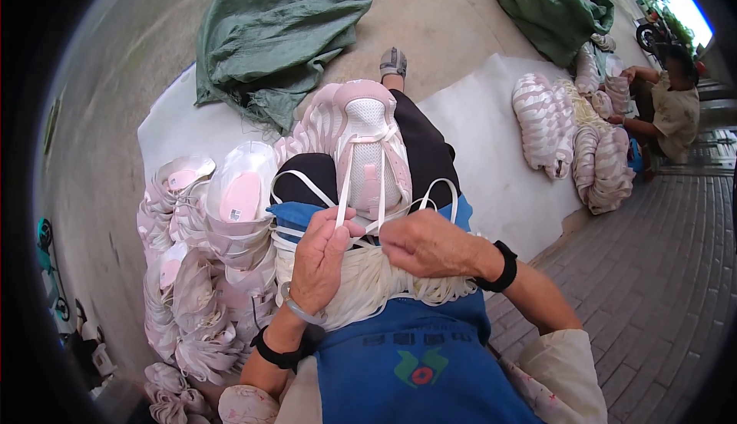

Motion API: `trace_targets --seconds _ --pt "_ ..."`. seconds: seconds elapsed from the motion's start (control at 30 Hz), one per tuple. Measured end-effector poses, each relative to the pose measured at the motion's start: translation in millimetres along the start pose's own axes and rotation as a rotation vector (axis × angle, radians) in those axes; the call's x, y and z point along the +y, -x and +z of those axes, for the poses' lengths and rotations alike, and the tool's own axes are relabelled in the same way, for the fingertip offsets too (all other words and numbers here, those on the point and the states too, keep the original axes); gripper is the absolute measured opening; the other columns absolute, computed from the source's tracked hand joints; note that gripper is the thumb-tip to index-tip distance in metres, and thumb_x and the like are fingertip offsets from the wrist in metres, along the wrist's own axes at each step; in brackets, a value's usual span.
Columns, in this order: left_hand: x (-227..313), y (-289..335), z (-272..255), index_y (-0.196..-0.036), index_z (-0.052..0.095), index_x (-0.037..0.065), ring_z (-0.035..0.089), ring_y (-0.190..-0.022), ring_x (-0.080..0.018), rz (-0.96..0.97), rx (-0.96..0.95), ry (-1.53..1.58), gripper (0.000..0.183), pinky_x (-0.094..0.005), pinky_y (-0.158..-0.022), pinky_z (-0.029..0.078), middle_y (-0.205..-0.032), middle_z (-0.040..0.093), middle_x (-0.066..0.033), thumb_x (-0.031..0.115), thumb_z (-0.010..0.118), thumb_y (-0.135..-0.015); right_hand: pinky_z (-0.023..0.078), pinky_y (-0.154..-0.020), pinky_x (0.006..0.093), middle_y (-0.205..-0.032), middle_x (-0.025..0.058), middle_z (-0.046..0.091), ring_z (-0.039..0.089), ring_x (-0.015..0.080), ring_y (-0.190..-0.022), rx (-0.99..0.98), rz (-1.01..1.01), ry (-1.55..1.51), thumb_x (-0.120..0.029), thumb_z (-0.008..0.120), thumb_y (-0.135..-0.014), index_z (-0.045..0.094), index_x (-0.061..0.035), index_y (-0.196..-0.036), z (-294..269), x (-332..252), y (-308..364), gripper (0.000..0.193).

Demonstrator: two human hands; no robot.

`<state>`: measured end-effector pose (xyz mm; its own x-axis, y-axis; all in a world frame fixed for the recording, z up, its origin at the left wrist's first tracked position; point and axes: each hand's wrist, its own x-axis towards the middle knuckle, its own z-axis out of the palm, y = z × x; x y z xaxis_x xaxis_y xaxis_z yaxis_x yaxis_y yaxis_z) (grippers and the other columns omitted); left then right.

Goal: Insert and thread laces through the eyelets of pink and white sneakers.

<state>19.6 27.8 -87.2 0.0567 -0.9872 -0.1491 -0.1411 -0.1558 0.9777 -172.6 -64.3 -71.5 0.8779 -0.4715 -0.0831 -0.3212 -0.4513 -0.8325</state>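
A pink and white shoe upper (371, 155) rests on my lap, its tongue toward me and a white lace threaded near its far end. My left hand (321, 259) pinches one end of the shoelace (345, 182), which runs taut up to the upper. The other end goes down into my right hand (430, 244), whose fingers are curled closed around it. Beneath both hands, a thick bundle of cream laces (361, 278) lies across my lap over the blue apron (414, 339). More nested uppers (307, 128) stretch away behind the one I work on.
Stacks of pink and white uppers (242, 194) stand at my left. A green woven sack (276, 32) lies ahead on a white sheet (173, 128). At the right, a person (672, 109) sits by more stacked uppers (543, 125) and another green sack (549, 9). Brick paving (622, 278) borders the sheet.
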Motion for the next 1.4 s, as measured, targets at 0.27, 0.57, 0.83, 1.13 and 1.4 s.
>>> trace_targets --seconds 0.27,0.57,0.83,1.13,1.4 --pt "-2.5 -17.4 23.1 -0.110 0.054 0.000 0.060 -0.076 -0.0130 -0.386 -0.102 0.673 0.032 -0.0261 -0.075 0.051 -0.085 0.062 -0.0078 0.029 0.044 -0.101 0.044 -0.060 0.0420 -0.066 0.0179 0.054 0.054 0.0378 -0.062 -0.358 -0.092 -0.344 -0.011 0.055 -0.083 0.050 0.0014 -0.072 14.0 -53.7 5.1 0.018" --pt "-13.2 -30.4 23.8 -0.101 0.056 0.002 0.057 -0.069 -0.0091 -0.447 0.008 0.943 0.023 -0.0245 -0.061 0.049 -0.073 0.056 -0.0010 0.023 0.049 -0.099 0.046 -0.059 0.0444 -0.071 0.0167 0.059 0.062 0.0347 -0.068 0.208 0.083 -0.037 -0.025 0.062 -0.086 0.057 -0.0039 -0.088 1.4 -17.1 -5.1 0.021" --pt "31.9 -41.1 -3.8 -0.090 0.053 0.003 0.054 -0.061 -0.0131 -0.247 -0.036 0.685 0.026 -0.0331 -0.070 0.054 -0.061 0.046 0.0011 0.026 0.045 -0.100 0.051 -0.074 0.0431 -0.096 0.0225 0.061 0.063 0.0374 -0.085 0.415 0.239 0.280 -0.035 0.066 -0.084 0.045 -0.0019 -0.127 -12.6 44.6 1.8 0.058" --pt "58.6 -58.5 -47.9 -0.096 0.053 0.007 0.049 -0.057 -0.0077 -0.037 -0.050 1.096 0.020 -0.0274 -0.065 0.053 -0.065 0.045 0.0042 0.022 0.042 -0.102 0.050 -0.068 0.0399 -0.077 0.0201 0.064 0.063 0.0359 -0.075 0.384 0.408 0.097 -0.045 0.069 -0.073 0.063 0.0040 -0.096 -73.6 21.9 49.7 0.055" --pt "74.4 -83.5 -56.4 -0.072 0.044 0.008 0.044 -0.062 -0.0155 -0.169 -0.159 1.305 0.031 -0.0307 -0.063 0.041 -0.065 0.043 -0.0020 0.023 0.042 -0.099 0.016 -0.032 0.0211 -0.056 -0.0067 0.031 0.023 0.0037 -0.039 1.076 0.313 -1.375 -0.033 0.052 -0.093 0.057 -0.0055 -0.093 -90.7 47.0 94.3 0.028"
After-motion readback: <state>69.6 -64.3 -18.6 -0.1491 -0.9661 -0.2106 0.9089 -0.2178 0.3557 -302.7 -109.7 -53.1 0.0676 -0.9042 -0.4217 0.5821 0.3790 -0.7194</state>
